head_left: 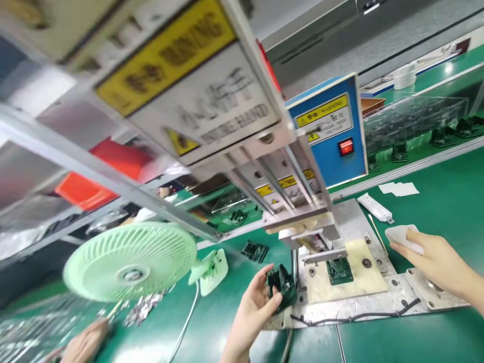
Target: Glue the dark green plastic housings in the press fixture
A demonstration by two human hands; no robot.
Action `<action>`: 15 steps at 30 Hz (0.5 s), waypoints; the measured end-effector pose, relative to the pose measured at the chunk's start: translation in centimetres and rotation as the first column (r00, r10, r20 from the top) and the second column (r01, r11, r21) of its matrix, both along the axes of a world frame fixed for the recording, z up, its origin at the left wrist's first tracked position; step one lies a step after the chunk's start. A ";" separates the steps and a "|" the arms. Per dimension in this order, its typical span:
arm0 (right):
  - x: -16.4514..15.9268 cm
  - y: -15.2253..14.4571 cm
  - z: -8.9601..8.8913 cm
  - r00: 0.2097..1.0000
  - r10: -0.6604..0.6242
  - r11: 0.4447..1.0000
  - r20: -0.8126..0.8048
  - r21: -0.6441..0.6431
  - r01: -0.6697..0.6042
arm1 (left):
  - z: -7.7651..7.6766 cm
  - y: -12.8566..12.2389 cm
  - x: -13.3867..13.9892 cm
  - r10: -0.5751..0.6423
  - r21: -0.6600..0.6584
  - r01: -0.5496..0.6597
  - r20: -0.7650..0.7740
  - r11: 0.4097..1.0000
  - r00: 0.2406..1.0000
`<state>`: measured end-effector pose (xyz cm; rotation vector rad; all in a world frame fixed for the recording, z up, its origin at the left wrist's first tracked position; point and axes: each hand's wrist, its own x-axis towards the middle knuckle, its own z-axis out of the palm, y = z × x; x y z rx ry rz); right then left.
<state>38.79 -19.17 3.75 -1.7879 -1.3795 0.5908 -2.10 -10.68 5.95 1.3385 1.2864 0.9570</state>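
- Nearest the camera, the left hand (252, 302) rises from the bottom edge, palm turned right, fingers curled around a dark green part (282, 288) held just off the left edge of the metal base plate (363, 307).
- A second dark green part (339, 270) already sits on the cream-coloured fixture pad (368, 275), directly under the press head (310, 237).
- The right hand (434, 262) comes in from the right edge, wrist angled down toward the plate, fingers closed loosely over a white cloth (403, 236) at the plate's right side.
- Risk, as I judge it: both hands are near the press, and its warning labels (323, 112) speak of injured hands. A finger under the head when it drops would be crushed.
- The held part is gripped by its edges only; a slack hold could let it fall onto the green table (434, 201) or knock the seated part askew.
- The black cable (355, 317) runs along the plate's front edge, close to the left wrist, and could snag.
- Another person's hand (85, 343) rests at the lower left, below a pale green fan (130, 262); keep it apart from the wearer's own.
- A white tube (375, 207) and a thin stick (377, 233) lie behind the cloth.
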 end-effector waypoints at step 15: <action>1.8 0.1 -0.5 0.974 -0.012 0.998 0.226 -0.061 0.026 | -1.7 -0.2 1.1 -0.120 0.075 0.113 0.097 0.991 0.988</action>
